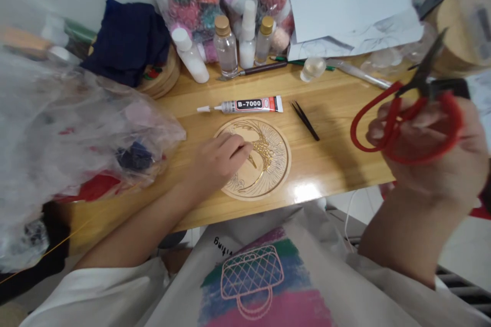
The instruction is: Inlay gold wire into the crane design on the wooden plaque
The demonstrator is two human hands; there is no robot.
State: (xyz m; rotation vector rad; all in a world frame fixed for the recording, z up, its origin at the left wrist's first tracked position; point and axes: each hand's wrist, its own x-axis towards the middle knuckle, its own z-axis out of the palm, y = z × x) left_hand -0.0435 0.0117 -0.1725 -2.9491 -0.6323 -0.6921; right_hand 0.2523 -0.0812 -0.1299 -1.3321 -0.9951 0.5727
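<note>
A round wooden plaque (274, 179) with carved lines lies flat on the table, gold wire or cord set along part of its design. My left hand (220, 161) rests on the plaque's left side with fingers curled together, and whatever they may pinch is hidden. Raised at the right, my right hand (437, 148) grips red-handled scissors (395, 122), their dark blades pointing up and away. A glue tube marked B-7000 (251, 105) lies just behind the plaque, its white cap (203, 109) at the nozzle end. Black tweezers (306, 120) lie to the plaque's right.
Clear plastic bags (76, 127) cover the table's left side, below a folded dark blue cloth (128, 41). Bottles (226, 48), a dark-handled craft tool (263, 68) and a small clear cup (312, 69) line the back. White papers (345, 10) lie behind them.
</note>
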